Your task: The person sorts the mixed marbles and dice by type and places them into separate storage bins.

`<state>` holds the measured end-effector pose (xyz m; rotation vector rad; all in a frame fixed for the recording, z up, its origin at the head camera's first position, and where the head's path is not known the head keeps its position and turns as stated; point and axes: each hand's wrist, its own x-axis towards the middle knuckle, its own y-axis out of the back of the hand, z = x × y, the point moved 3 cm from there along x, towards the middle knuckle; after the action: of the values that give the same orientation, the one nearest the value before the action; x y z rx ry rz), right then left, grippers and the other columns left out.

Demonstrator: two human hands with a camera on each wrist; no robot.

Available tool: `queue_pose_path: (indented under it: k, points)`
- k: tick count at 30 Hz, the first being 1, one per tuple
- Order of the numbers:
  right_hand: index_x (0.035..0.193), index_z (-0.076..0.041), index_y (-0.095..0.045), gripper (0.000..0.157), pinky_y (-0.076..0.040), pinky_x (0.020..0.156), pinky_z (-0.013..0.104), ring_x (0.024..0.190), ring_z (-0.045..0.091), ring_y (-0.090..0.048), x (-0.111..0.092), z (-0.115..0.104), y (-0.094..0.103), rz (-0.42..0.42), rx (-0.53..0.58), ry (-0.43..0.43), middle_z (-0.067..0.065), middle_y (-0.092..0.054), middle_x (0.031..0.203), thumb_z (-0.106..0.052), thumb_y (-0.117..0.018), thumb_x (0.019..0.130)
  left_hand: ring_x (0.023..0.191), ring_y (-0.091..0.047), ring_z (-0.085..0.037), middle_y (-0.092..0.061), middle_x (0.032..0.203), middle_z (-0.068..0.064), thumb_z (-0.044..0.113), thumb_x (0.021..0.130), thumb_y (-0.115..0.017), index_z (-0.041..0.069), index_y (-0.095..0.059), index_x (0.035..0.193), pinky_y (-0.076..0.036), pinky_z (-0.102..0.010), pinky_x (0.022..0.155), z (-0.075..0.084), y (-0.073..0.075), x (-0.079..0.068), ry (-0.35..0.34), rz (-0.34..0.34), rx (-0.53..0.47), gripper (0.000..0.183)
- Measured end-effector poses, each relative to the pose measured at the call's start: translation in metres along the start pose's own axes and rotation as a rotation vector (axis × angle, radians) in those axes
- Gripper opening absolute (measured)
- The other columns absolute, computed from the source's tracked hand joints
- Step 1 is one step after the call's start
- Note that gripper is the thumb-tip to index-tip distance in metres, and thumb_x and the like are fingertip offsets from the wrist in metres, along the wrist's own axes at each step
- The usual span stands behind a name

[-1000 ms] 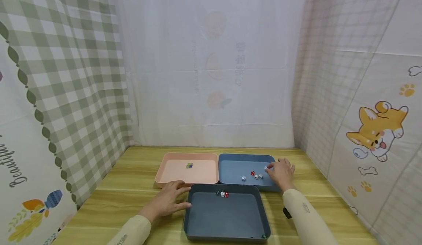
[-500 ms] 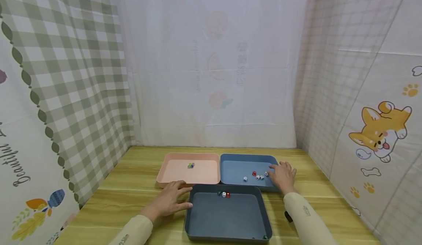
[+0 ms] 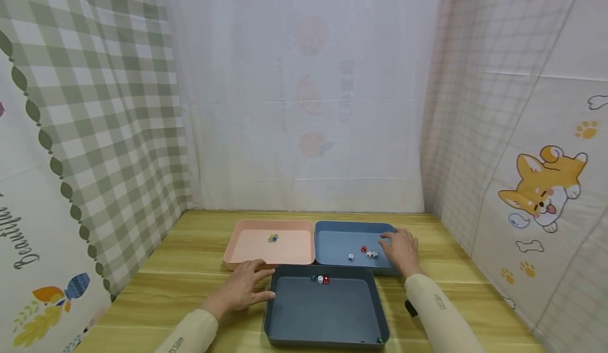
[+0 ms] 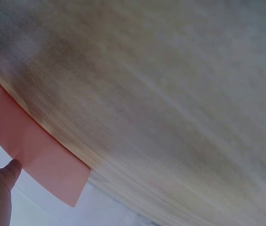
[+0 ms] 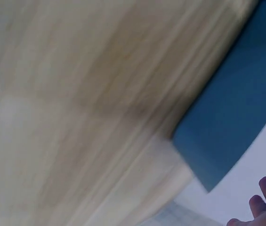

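Observation:
My left hand (image 3: 241, 288) has its fingers spread beside the dark grey tray (image 3: 325, 316); its thumb and forefinger tips are at the tray's left rim. In the grey tray's far part lie a dark die (image 3: 313, 278), a white die (image 3: 320, 279) and a red die (image 3: 325, 280). Over the right side of the blue tray (image 3: 332, 239) is my right hand (image 3: 401, 250), thumb and forefinger apart. A white speck shows between them, too small to identify. Left of this hand are a red die (image 3: 363, 249) and several white dice (image 3: 351, 257).
The pink tray (image 3: 252, 247), with several small green, yellow and blue pieces (image 3: 273, 238), adjoins the blue one. Small green pieces (image 3: 380, 340) lie in the grey tray's near right corner. Cloth curtains (image 3: 304, 184) surround the wooden table (image 3: 171, 289).
A white die at my right fingertips slid nearer in the blue tray, and now does not show there. The right hand's thumb and forefinger have parted. My left hand stays put.

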<state>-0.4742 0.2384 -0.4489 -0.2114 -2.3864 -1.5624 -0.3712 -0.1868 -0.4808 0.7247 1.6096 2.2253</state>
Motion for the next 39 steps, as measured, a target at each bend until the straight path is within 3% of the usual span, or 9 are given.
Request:
queue_pose_path:
  k: [7,19,23,29,39]
  points:
    - [0.116,-0.001,-0.072,0.029,-0.028,0.104,0.067,0.13,0.052,-0.039,0.002,-0.029,0.002,0.03,0.128,0.044,0.035,-0.049,0.137,-0.02,-0.061,0.097,0.129,-0.043,-0.04,-0.046,0.141,-0.019,0.063,0.091,-0.057,0.012,-0.058,0.14,-0.036,-0.059,0.104,0.002,0.002,-0.002,-0.003,-0.007,-0.019,0.071]
    - [0.113,-0.002,-0.074,0.026,-0.03,0.107,0.065,0.135,0.048,-0.038,-0.008,-0.094,-0.01,0.007,0.38,0.072,0.028,-0.049,0.142,-0.02,-0.066,0.096,0.13,-0.043,-0.039,-0.045,0.141,-0.018,0.064,0.091,-0.057,0.012,-0.058,0.14,-0.036,-0.059,0.104,0.001,0.002,-0.003,-0.005,-0.007,-0.02,0.071]
    - [0.109,-0.004,-0.076,0.022,-0.034,0.105,0.064,0.132,0.046,-0.042,-0.013,-0.109,-0.016,0.001,0.356,0.107,0.026,-0.052,0.138,-0.019,-0.069,0.094,0.129,-0.043,-0.04,-0.046,0.14,-0.018,0.064,0.091,-0.056,0.011,-0.058,0.139,-0.036,-0.059,0.104,0.001,0.003,-0.002,-0.011,-0.001,-0.02,0.071]
    - [0.099,-0.011,-0.079,0.013,-0.036,0.102,0.064,0.124,0.047,-0.05,-0.024,-0.123,-0.028,-0.033,0.243,0.232,0.026,-0.058,0.13,-0.018,-0.074,0.089,0.129,-0.043,-0.04,-0.045,0.141,-0.019,0.063,0.091,-0.057,0.011,-0.058,0.139,-0.036,-0.06,0.104,0.001,0.002,-0.002,-0.012,-0.004,-0.024,0.071]
    - [0.087,-0.017,-0.078,0.006,-0.027,0.101,0.072,0.127,0.046,-0.045,-0.045,-0.129,-0.044,-0.153,0.117,0.344,0.025,-0.057,0.131,-0.023,-0.078,0.086,0.128,-0.044,-0.041,-0.046,0.14,-0.021,0.06,0.092,-0.059,0.01,-0.059,0.138,-0.037,-0.061,0.102,0.001,0.001,-0.003,-0.03,0.022,-0.022,0.068]
